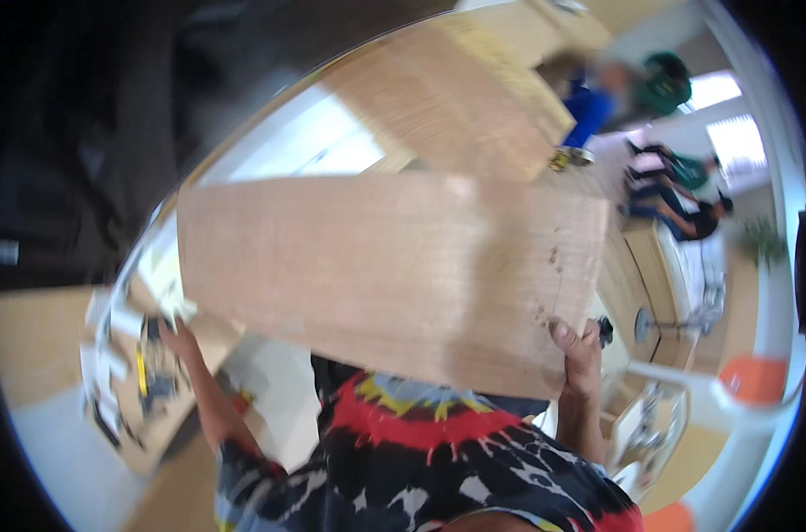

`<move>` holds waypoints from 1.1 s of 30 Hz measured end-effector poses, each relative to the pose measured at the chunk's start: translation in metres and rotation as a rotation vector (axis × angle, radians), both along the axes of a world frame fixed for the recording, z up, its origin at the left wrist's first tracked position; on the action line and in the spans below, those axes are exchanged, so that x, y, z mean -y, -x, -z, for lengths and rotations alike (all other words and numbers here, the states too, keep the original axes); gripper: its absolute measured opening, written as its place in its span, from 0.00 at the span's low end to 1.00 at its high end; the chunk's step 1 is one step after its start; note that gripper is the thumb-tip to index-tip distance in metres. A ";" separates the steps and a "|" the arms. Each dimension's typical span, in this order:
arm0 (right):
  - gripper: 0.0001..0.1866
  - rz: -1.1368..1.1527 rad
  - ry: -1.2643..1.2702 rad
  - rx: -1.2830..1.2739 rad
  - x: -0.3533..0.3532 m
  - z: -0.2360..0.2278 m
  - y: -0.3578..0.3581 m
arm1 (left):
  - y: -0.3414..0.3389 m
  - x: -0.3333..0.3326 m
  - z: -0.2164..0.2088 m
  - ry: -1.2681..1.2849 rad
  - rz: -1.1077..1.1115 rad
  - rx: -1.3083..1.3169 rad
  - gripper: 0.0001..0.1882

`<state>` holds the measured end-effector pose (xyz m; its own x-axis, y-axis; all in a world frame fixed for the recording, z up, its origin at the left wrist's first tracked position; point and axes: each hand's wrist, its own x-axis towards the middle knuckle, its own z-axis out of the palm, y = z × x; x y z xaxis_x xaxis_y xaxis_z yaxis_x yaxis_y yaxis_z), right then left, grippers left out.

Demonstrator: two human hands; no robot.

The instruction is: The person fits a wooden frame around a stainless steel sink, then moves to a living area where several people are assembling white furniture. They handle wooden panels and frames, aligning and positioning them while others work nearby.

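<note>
A long light-brown wooden board (376, 275) spans the middle of the view in front of my chest, its broad face turned up toward me. At its right end my right hand (580, 355) grips the lower corner, thumb pressed on the face and fingers behind. Small dark marks dot the board near that hand. My left hand (179, 337) is at the lower left corner, closed around the edge; its fingers are partly hidden and blurred.
Beyond the board lies a larger wooden sheet (447, 97). A yellow-and-black tool (143, 368) rests on a worktop at left. Metal items fill a tray (629, 443) at lower right. People sit at far right, and another person in blue (589, 115) is beyond the sheet.
</note>
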<state>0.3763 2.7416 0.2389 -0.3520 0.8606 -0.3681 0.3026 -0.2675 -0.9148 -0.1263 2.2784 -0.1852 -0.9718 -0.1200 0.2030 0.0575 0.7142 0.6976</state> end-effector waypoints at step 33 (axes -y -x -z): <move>0.12 0.700 -0.654 0.471 -0.127 0.032 -0.246 | -0.317 -0.456 -0.036 0.457 1.218 0.950 0.22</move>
